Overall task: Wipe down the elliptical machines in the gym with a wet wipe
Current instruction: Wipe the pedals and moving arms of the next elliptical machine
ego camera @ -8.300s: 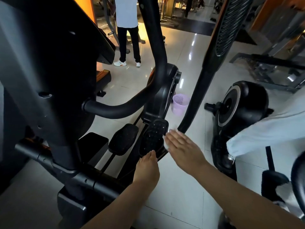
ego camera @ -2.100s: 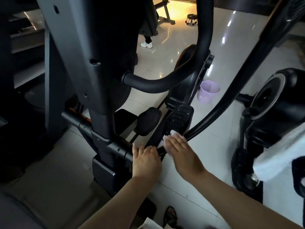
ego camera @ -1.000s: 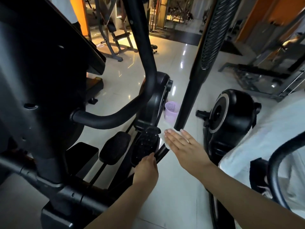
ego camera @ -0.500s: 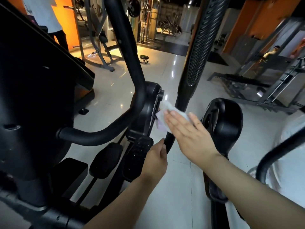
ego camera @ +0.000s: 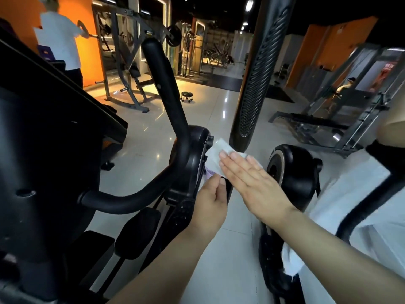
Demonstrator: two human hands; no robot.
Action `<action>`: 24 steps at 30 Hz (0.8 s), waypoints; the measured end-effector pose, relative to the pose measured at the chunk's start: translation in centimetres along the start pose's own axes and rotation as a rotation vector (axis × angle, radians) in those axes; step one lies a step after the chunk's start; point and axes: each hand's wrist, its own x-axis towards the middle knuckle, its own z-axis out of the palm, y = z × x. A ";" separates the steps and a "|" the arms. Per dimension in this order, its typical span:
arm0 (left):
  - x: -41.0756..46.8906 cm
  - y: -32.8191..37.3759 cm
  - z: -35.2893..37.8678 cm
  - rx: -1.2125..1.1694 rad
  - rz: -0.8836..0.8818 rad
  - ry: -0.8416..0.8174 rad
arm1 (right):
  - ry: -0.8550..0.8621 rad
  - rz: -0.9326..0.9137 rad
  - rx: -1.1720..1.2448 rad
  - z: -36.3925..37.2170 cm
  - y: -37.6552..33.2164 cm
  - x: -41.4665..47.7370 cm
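Note:
The black elliptical machine (ego camera: 54, 163) fills the left half of the view. Its moving arm with a ribbed grip (ego camera: 256, 88) slants up through the middle. My right hand (ego camera: 249, 183) lies flat with fingers together, pressing a white wet wipe (ego camera: 215, 153) against the lower part of that arm, just under the ribbed grip. My left hand (ego camera: 211, 202) grips the same arm directly below the wipe, thumb up. The right pedal (ego camera: 182, 213) and the left pedal (ego camera: 140, 231) sit below my left hand. The flywheel housing (ego camera: 194, 159) stands behind the wipe.
A second elliptical's black flywheel housing (ego camera: 293, 174) stands at right, with white cloth (ego camera: 355, 205) draped near it. A person in a white shirt (ego camera: 59, 38) stands at the far left by a weight rack (ego camera: 127, 62). Glossy tiled floor (ego camera: 197, 110) stretches ahead.
Both hands have slid up the moving arm from the pedal level to just under the ribbed grip, the wipe moving with my right hand. My view has tilted upward.

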 end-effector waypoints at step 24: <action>-0.9 1.2 -1.7 -0.323 -0.134 -0.046 | -0.038 0.026 0.142 1.6 -2.7 -1.2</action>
